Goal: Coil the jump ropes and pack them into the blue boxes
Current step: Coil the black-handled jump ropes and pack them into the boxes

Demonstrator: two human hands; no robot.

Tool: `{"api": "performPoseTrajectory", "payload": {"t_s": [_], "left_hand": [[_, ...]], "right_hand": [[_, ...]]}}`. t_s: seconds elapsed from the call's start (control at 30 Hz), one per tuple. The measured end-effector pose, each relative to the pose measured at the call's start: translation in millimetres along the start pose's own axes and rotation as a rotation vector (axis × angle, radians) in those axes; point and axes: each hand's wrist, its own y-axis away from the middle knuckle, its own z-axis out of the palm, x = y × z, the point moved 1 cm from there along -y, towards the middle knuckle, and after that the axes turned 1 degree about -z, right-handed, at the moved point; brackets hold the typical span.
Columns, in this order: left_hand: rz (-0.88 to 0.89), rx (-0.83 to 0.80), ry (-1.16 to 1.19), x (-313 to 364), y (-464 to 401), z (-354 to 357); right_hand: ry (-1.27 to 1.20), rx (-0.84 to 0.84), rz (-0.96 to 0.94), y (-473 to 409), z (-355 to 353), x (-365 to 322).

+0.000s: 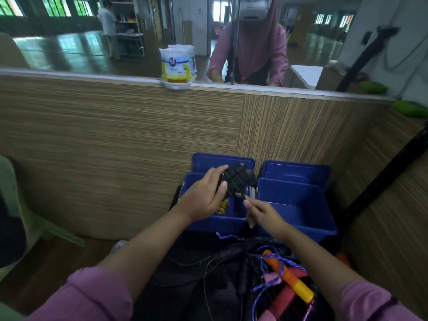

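My left hand [206, 195] grips a bundled jump rope [238, 177] with black handles and a thin green cord, above the left blue box [215, 222]. My right hand [261, 213] pinches the loose end of that cord just right of the bundle. A yellow and black coiled rope [222, 207] lies inside the left box. The right blue box [301, 205] stands beside it, its inside looking bare. A tangle of loose ropes [273, 276], with orange-yellow, black and pink handles and a purple cord, lies in a heap in front of the boxes.
A wood-grain wall panel [115, 147] rises behind the boxes, topped by a ledge with an air-freshener tub [177, 66] and a mirror. A pale green chair [14, 205] stands at the left. A black pole [382, 177] slants at the right.
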Motion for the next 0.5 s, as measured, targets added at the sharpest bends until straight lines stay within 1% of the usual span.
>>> {"api": "performPoseTrajectory", "payload": {"t_s": [0.1, 0.2, 0.33, 0.4, 0.5], "left_hand": [[-0.139, 0.153, 0.007, -12, -8, -5], [-0.257, 0.256, -0.034, -25, -12, -6], [-0.451, 0.399, -0.072, -35, -17, -10], [-0.517, 0.45, -0.079, -37, -20, -11], [-0.657, 0.497, -0.118, -40, -22, -11]], "right_hand": [[-0.078, 0.021, 0.048, 3, 25, 1], [-0.15, 0.022, 0.08, 8, 45, -5], [-0.121, 0.102, 0.073, 13, 62, -4], [-0.004, 0.058, 0.044, 19, 70, -4], [0.33, -0.064, -0.073, 30, 79, -11]]}}
